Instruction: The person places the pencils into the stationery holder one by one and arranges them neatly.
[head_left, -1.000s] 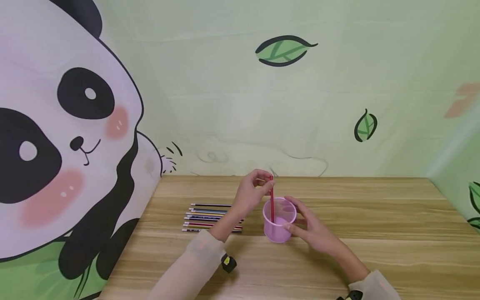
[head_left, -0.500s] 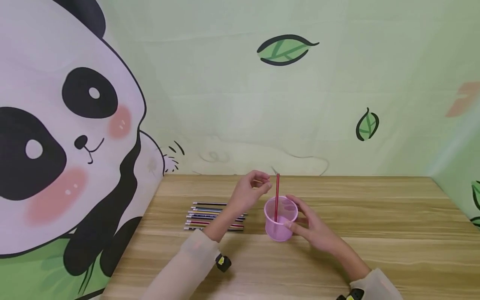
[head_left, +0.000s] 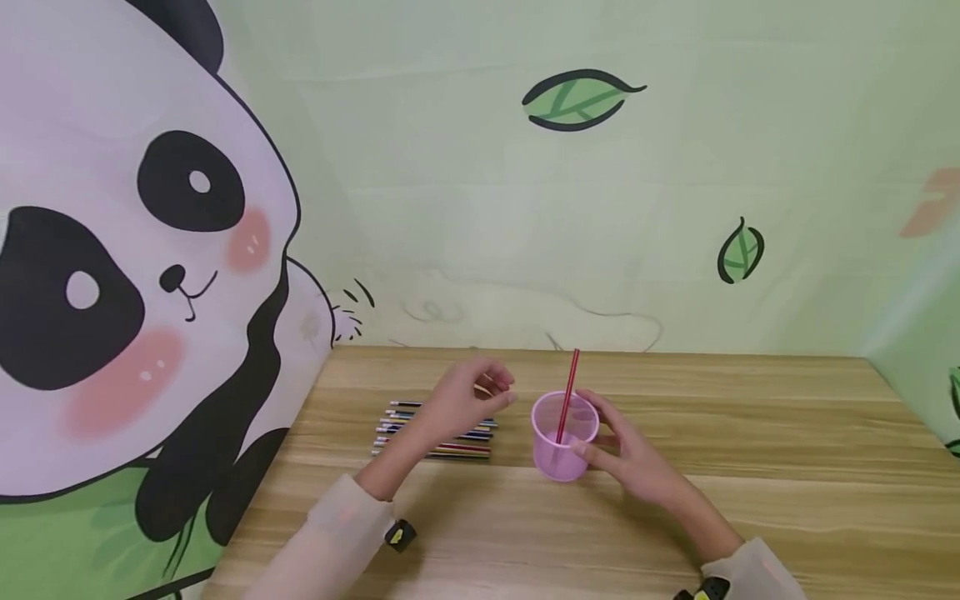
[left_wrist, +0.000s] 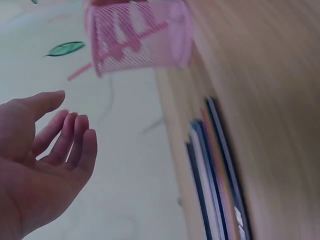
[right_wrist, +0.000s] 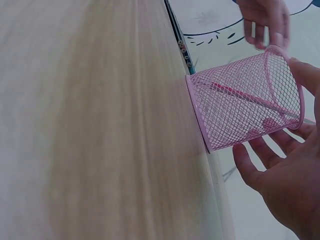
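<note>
A pink mesh pen holder (head_left: 557, 467) stands upright on the table in the head view. Inside it a single red pencil (head_left: 569, 387) leans to the right, its upper end sticking out above the rim. My right hand (head_left: 636, 464) holds the holder's right side, thumb at the front and fingers behind. With loosely bent fingers and nothing in them, my left hand (head_left: 459, 402) hovers left of the holder, above a row of pencils (head_left: 471, 451). That hand and forearm hide part of the row. In the left wrist view the left hand (left_wrist: 52, 162) is apart from everything.
The wooden table (head_left: 750, 433) meets a pale green backdrop (head_left: 450, 167) at its far edge. A printed panda (head_left: 202, 275) covers the backdrop on the left. A small black device (head_left: 401, 536) sits at the left cuff.
My left hand has let go of the red pencil and moved left, toward the row of pencils. The pencil has tipped to the right in the holder. My right hand keeps its hold.
</note>
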